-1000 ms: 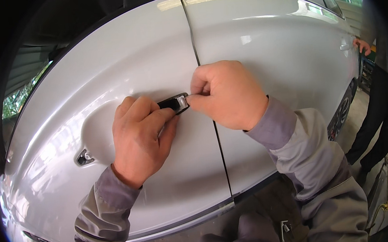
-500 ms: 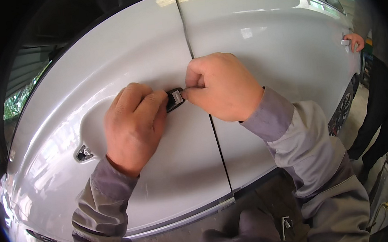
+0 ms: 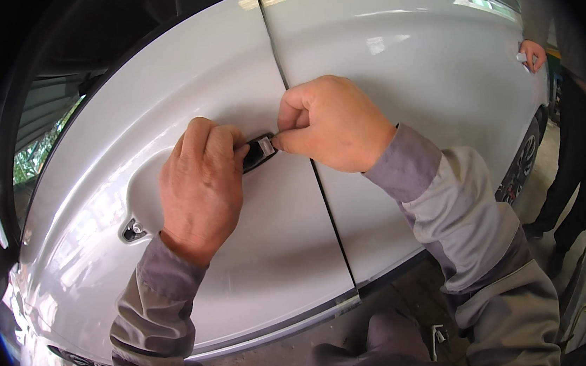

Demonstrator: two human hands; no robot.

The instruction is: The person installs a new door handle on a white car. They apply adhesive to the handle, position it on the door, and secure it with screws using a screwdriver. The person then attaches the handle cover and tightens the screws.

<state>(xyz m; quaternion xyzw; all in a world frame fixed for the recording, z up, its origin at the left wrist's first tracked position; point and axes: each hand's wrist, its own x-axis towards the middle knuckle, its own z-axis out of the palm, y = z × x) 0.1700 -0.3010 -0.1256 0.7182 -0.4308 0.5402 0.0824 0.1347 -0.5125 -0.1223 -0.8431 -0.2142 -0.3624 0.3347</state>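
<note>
On the white car door (image 3: 265, 256), a narrow black door-handle gasket (image 3: 252, 159) with a pale insert lies at the rear end of the handle recess, close to the door seam. My left hand (image 3: 201, 185) is closed, its thumb and bent fingers pinched at the gasket's left end. From the other side my right hand (image 3: 337, 126) pinches the right tip between thumb and forefinger; the fingertips partly cover it. Further left sits a small dark opening (image 3: 132, 231) with a metal fitting inside.
Behind the seam spreads the white rear panel (image 3: 415, 136). At far right a person's hand (image 3: 532, 55) touches a pale handle, dark trousers (image 3: 574, 170) below. A metal tool (image 3: 438, 342) lies on the floor beside my knees. Car wheels (image 3: 520, 161) show at the edges.
My left hand has shifted slightly left and up, uncovering more of the black gasket. My right hand keeps its pinch. The person at far right has moved a little further into view.
</note>
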